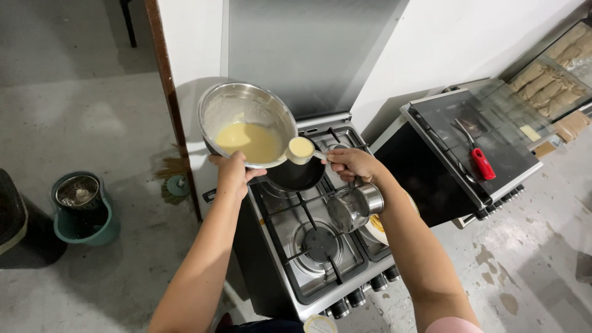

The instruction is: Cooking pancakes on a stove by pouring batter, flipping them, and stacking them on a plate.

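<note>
2 hands — left [233,174] gripping batter bowl [246,123], right [348,163] clutching filled measuring cup [301,150].

Shiny steel bowl [246,105], gloss stove [320,259]

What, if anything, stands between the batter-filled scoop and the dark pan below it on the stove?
Nothing visible does. The scoop, held by the right hand, hangs just above the dark pan. The steel bowl, in the left hand, sits beside it.
</note>
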